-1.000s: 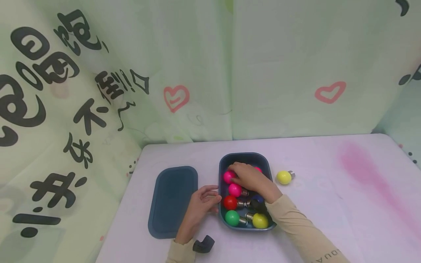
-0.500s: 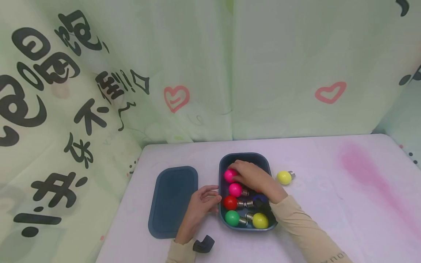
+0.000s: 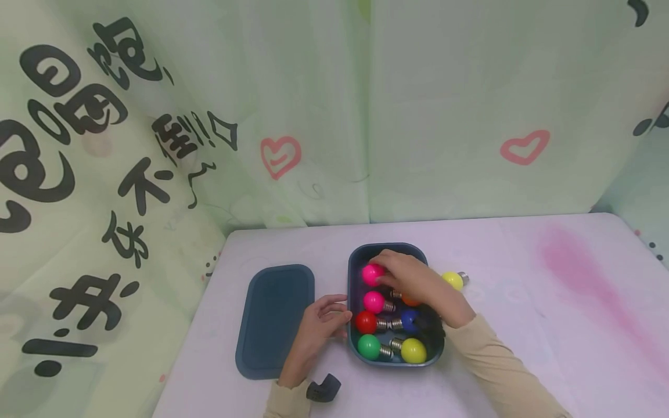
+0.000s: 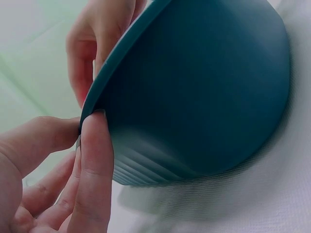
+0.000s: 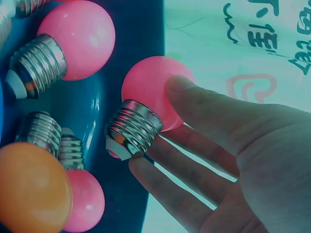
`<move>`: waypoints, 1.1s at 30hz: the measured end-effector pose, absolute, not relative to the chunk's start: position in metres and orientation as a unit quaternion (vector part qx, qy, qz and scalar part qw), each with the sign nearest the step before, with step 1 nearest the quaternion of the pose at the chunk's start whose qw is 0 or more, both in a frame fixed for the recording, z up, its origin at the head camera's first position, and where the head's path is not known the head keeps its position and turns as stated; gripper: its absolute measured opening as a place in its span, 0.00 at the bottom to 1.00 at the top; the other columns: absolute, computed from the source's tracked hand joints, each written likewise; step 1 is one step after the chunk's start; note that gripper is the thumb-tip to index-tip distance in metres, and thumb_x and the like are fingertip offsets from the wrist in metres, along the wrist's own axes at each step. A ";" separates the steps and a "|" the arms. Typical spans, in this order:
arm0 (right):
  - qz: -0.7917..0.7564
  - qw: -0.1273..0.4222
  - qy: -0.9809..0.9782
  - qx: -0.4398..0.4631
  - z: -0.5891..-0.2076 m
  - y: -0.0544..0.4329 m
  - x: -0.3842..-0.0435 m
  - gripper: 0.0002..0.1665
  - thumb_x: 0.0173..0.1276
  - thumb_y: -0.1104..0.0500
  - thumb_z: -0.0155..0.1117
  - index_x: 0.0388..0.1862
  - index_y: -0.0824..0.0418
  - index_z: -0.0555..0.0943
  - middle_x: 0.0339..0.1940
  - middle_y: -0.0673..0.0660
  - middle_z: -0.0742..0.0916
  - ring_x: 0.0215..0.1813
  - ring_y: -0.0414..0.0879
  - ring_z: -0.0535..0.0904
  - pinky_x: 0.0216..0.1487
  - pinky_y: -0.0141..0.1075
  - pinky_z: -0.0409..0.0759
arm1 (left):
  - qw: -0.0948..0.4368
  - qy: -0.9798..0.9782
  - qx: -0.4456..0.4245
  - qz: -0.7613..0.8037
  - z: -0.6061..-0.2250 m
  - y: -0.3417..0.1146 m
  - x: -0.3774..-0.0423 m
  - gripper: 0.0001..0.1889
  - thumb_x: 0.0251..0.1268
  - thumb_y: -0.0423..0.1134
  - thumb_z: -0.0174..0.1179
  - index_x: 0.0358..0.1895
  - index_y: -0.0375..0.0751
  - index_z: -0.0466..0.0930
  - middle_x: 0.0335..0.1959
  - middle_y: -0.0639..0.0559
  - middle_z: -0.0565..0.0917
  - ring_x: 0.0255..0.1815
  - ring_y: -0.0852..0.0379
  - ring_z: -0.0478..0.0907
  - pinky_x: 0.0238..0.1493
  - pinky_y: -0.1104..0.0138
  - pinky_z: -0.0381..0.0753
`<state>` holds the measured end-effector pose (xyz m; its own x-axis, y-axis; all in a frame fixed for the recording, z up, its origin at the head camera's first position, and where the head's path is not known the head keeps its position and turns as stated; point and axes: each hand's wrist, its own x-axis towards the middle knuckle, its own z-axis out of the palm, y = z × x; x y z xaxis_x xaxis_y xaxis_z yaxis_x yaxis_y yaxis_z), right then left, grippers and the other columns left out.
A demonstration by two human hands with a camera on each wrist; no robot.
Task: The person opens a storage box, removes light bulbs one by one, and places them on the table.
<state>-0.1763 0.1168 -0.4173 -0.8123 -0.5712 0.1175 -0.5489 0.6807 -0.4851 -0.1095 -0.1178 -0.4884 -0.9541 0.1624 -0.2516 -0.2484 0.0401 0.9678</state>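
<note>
My right hand [image 3: 413, 276] is over the far part of a dark blue plastic bin [image 3: 397, 364], holding a pink light bulb [image 5: 150, 87] between thumb and fingers; its metal screw base faces the camera in the right wrist view. My left hand [image 3: 321, 325] pinches the bin's left rim, thumb on one side and fingertips on the other, as the left wrist view shows. Inside the bin lie a second pink bulb [image 3: 373, 302], a red bulb [image 3: 366, 322], a green bulb [image 3: 369, 346], a yellow bulb [image 3: 414, 350], a blue bulb [image 3: 409, 320] and an orange bulb [image 5: 34, 187].
Another yellow bulb [image 3: 452, 280] lies on the table to the right of the bin, partly behind my right hand. A flat dark blue lid [image 3: 274, 322] rests at the left. Green printed curtains [image 3: 444, 104] hang behind the table [image 3: 522, 313].
My right hand has lifted the pink bulb and shifted slightly right and away from me, uncovering the orange and blue bulbs. The left hand stays at the rim.
</note>
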 end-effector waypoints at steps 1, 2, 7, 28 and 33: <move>-0.260 0.020 0.915 -0.306 -0.416 0.118 -0.175 0.21 0.64 0.62 0.71 0.55 0.65 0.81 0.46 0.57 0.86 0.49 0.51 0.84 0.55 0.45 0.83 | 0.149 0.704 -0.032 0.693 -0.488 -0.118 -0.109 0.23 0.63 0.38 0.67 0.61 0.38 0.77 0.43 0.47 0.84 0.40 0.56 0.83 0.37 0.66 0.86; -0.264 0.020 0.915 -0.305 -0.416 0.120 -0.174 0.21 0.64 0.62 0.71 0.55 0.64 0.81 0.46 0.56 0.86 0.49 0.50 0.84 0.54 0.45 0.84 | 0.148 0.704 -0.030 0.694 -0.488 -0.118 -0.109 0.23 0.63 0.38 0.67 0.61 0.38 0.77 0.43 0.47 0.84 0.40 0.56 0.83 0.37 0.66 0.86; -0.267 0.026 0.917 -0.295 -0.411 0.129 -0.168 0.22 0.64 0.61 0.71 0.57 0.62 0.80 0.49 0.56 0.85 0.51 0.51 0.83 0.54 0.45 0.84 | 0.145 0.703 -0.021 0.695 -0.489 -0.117 -0.110 0.24 0.63 0.40 0.68 0.61 0.37 0.77 0.44 0.46 0.84 0.40 0.56 0.83 0.38 0.66 0.86; -0.285 0.015 0.919 -0.273 -0.395 0.168 -0.150 0.21 0.65 0.62 0.69 0.57 0.61 0.79 0.50 0.55 0.84 0.52 0.50 0.82 0.51 0.46 0.85 | 0.141 0.704 -0.024 0.696 -0.489 -0.117 -0.109 0.23 0.63 0.39 0.68 0.60 0.36 0.77 0.44 0.46 0.83 0.39 0.56 0.83 0.37 0.66 0.87; -0.280 0.006 0.921 -0.271 -0.394 0.177 -0.146 0.22 0.64 0.62 0.71 0.57 0.61 0.79 0.49 0.54 0.84 0.51 0.51 0.82 0.51 0.47 0.85 | 0.144 0.711 -0.028 0.688 -0.489 -0.118 -0.108 0.23 0.64 0.39 0.67 0.61 0.36 0.77 0.44 0.45 0.84 0.41 0.56 0.83 0.38 0.66 0.87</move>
<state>-0.1462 0.1775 -0.3940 -0.8536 -0.5016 0.1408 -0.4951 0.6971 -0.5185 -0.1081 -0.1179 -0.4891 -0.9571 0.1576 -0.2431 -0.2378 0.0518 0.9699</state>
